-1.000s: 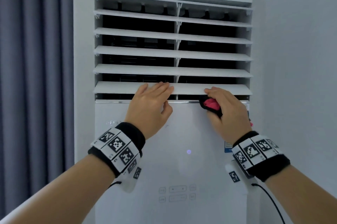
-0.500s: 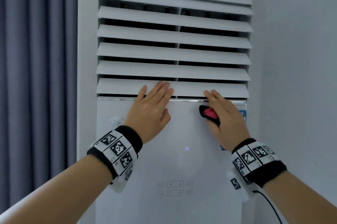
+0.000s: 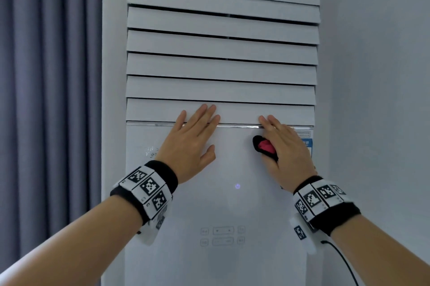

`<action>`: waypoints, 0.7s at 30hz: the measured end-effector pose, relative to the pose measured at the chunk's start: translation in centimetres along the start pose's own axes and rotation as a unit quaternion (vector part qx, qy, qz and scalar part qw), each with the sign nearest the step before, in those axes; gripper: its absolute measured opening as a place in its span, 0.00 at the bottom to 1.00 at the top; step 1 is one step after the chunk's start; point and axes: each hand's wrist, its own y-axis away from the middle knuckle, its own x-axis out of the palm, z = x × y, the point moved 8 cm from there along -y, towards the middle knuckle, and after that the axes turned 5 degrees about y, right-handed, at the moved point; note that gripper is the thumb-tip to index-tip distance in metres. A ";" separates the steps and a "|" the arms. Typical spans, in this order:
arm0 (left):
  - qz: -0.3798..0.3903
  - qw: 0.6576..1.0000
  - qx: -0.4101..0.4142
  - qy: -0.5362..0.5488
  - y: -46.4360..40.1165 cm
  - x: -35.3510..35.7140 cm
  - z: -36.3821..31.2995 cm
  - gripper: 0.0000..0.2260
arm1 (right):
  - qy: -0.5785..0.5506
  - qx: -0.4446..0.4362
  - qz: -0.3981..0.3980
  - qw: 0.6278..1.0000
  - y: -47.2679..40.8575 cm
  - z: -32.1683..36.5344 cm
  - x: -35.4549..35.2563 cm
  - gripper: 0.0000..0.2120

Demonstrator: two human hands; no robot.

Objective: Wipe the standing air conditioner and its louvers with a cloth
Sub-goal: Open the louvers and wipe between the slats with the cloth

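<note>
my left hand (image 3: 188, 143) lies flat, fingers straight on the lowest closed louver (image 3: 153, 110) of the tall white air conditioner (image 3: 232, 204); my right hand (image 3: 285, 148) pinches the crumpled pink-and-black cloth (image 3: 264, 147) under its thumb, fingertips touching that slat.

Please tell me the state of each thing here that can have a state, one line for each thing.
louvers: tilted shut, only thin dark gaps between them
power light: lit
cloth: bunched, tucked under the right thumb
left hand: flat, fingertips on the lowest louver
right hand: fingers straight on the lowest louver, thumb holds the cloth
</note>
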 end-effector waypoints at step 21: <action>-0.008 1.000 -0.007 -0.015 0.1 -1.0 -0.3 0.22 | 0.040 -0.044 0.023 0.998 -0.5 0.3 -1.1 0.18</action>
